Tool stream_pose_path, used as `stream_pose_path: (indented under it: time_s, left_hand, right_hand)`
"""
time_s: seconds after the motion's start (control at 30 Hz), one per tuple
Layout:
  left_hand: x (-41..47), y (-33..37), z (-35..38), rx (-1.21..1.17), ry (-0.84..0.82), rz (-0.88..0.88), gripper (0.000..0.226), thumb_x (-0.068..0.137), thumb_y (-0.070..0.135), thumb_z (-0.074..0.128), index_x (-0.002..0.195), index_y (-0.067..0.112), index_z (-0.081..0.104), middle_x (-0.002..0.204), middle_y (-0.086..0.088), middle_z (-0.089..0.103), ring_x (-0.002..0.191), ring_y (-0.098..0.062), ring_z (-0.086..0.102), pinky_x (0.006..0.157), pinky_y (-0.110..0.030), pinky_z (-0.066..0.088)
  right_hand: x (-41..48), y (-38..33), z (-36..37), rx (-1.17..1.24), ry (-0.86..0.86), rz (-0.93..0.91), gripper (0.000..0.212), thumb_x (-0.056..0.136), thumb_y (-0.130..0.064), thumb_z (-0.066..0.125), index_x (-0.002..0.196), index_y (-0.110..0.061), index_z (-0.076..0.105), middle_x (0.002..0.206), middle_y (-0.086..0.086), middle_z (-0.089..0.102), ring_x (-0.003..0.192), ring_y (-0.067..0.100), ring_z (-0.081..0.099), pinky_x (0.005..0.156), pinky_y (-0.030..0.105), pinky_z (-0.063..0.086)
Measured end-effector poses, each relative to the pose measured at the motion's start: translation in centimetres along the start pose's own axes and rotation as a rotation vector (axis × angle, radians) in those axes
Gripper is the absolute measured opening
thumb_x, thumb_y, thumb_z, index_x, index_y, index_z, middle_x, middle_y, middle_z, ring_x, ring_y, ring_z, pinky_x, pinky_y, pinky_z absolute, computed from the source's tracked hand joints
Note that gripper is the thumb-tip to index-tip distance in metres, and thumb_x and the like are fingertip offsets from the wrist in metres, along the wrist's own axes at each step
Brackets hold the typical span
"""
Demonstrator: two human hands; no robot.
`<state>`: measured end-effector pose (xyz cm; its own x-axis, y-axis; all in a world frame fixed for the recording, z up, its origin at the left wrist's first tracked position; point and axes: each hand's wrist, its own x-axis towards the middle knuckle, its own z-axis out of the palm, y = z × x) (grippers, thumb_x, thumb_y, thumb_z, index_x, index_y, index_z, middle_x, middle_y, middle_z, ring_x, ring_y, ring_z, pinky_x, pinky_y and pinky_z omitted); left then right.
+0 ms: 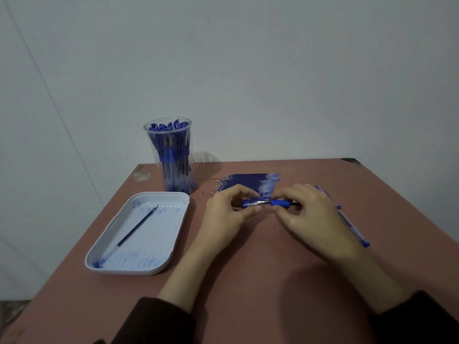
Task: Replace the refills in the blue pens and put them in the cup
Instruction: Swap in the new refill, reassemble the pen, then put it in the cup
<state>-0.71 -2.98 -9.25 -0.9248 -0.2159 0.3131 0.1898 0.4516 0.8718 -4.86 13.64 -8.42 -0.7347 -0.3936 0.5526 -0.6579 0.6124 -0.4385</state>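
— Where is the blue pen [270,202] that is being worked on?

— Held just above the table [248,281], near its middle, lying left to right between both hands. The left hand [224,214] pinches the pen's left end between the thumb and the curled fingers. The right hand [310,214] has its fingertips closed round the blue grip part on the right. A short silvery stretch shows between the two grips.

— And the new refills?

— The row of refills [248,182] lies side by side on the table just beyond the hands, tips to the left. The hands hide its near edge.

— The cup?

— The clear cup [171,131] stands upright at the far left of the table, close to the wall. It is packed with capped pens [173,155], their blue caps up at the rim. It is well apart from both hands.

— What else is on the table?

— A white tray [129,271] sits on the left, nearer than the cup, its floor smeared with blue ink. One dark refill [135,228] lies slantwise in it, tip toward the far right. On the right, loose pens [357,234] lie slantwise behind the right hand, which partly covers them; I cannot tell how many.

— And the person?

— Only the forearms show, with dark sleeves [159,321] at the near edge.
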Motion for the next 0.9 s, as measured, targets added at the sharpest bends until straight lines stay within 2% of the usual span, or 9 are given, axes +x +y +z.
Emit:
stream_pose_path:
  time_s: [0.07,0.17,0.27,0.4,0.53,0.7,0.8,0.9]
  left_hand:
    - [-0.2,0.2,0.1,0.013,-0.023,0.012,0.019,0.074,0.01,0.078,0.081,0.025,0.068,0.069,0.012,0.064,0.06,0.003,0.054,0.064,-0.013,0.044]
    - [-0.2,0.3,0.1,0.009,-0.047,0.011,0.015,0.073,0.012,0.079,0.085,0.018,0.071,0.073,0.01,0.067,0.062,0.001,0.055,0.064,-0.012,0.044]
    - [-0.1,0.3,0.0,-0.006,-0.049,0.023,0.016,0.072,0.013,0.081,0.082,0.021,0.072,0.072,0.007,0.068,0.063,-0.004,0.056,0.064,-0.019,0.046]
    - [-0.2,0.3,-0.2,0.012,-0.06,0.045,0.015,0.071,0.016,0.081,0.084,0.02,0.073,0.069,0.008,0.067,0.06,0.0,0.054,0.062,-0.015,0.045]
    - [-0.1,0.2,0.0,0.018,-0.05,0.06,0.016,0.071,0.015,0.081,0.086,0.015,0.074,0.072,0.007,0.069,0.061,0.001,0.056,0.063,-0.014,0.045]
    - [-0.1,0.2,0.1,0.001,-0.045,0.041,0.016,0.071,0.01,0.08,0.084,0.017,0.074,0.077,0.003,0.072,0.069,-0.006,0.063,0.071,-0.024,0.053]
    - [0.2,0.7,-0.1,-0.206,-0.009,0.008,0.024,0.074,0.002,0.076,0.089,0.02,0.072,0.079,0.0,0.072,0.071,-0.008,0.065,0.07,-0.024,0.055]
    - [-0.1,1.4,0.1,-0.546,0.021,-0.054,0.032,0.079,-0.007,0.067,0.107,0.009,0.065,0.081,-0.011,0.07,0.078,-0.018,0.068,0.076,-0.028,0.057]
  right_hand:
    - [-0.1,-0.3,0.0,0.035,-0.044,0.005,0.021,0.077,-0.013,0.068,0.094,-0.024,0.07,0.077,-0.012,0.06,0.082,0.014,0.055,0.074,0.034,0.047]
    - [-0.1,-0.5,0.0,0.156,-0.115,0.083,0.031,0.081,-0.015,0.067,0.11,-0.027,0.063,0.083,-0.012,0.057,0.086,0.007,0.056,0.081,0.026,0.048]
    - [0.0,-0.4,-0.2,0.225,-0.124,0.096,0.031,0.084,-0.014,0.066,0.111,-0.029,0.061,0.085,-0.004,0.061,0.084,0.007,0.058,0.079,0.022,0.049]
    - [-0.1,-0.5,-0.4,0.3,-0.154,0.114,0.031,0.084,-0.009,0.066,0.107,-0.028,0.061,0.083,-0.001,0.061,0.081,0.007,0.059,0.073,0.009,0.044]
    - [0.0,-0.6,-0.3,0.338,-0.156,0.11,0.029,0.084,-0.006,0.066,0.105,-0.026,0.061,0.08,0.001,0.061,0.074,0.006,0.057,0.069,0.008,0.043]
    - [0.1,-0.6,-0.2,0.376,-0.17,0.123,0.025,0.085,-0.008,0.065,0.103,-0.025,0.061,0.08,0.001,0.062,0.073,0.001,0.056,0.066,0.008,0.042]
    - [0.2,-0.7,0.2,0.492,-0.1,0.149,0.02,0.087,-0.013,0.064,0.101,-0.026,0.062,0.081,-0.002,0.067,0.077,0.003,0.062,0.07,0.014,0.046]
    - [0.3,-1.2,0.5,0.555,-0.056,0.143,0.018,0.09,-0.017,0.06,0.104,-0.028,0.06,0.082,-0.008,0.069,0.08,0.002,0.064,0.072,0.018,0.048]
